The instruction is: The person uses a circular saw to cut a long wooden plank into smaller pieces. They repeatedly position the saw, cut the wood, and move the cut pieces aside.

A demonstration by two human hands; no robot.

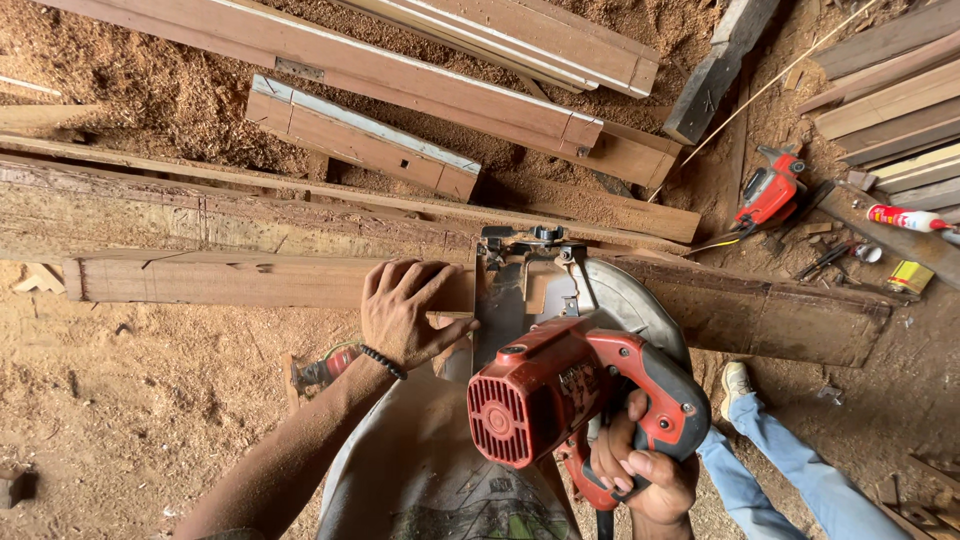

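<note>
Right hand [640, 475] is wrapped tight around the handle of the red circular saw [575, 385], whose guard sits on the long brown timber plank [240, 280]. Left hand [405, 310] presses flat, fingers spread, on that plank just left of the saw. The plank runs left to right, across the saw's line. Sawdust-covered floor [130, 400] all around, stacked boards [420, 85] beyond.

A second red power tool [770, 190] lies on sawdust [130, 400].

Bare forearms, black beaded bracelet [384, 361] on the left wrist, light grey printed shirt [430, 470], pale blue jeans [790, 480], light sneaker [737, 379]
</note>
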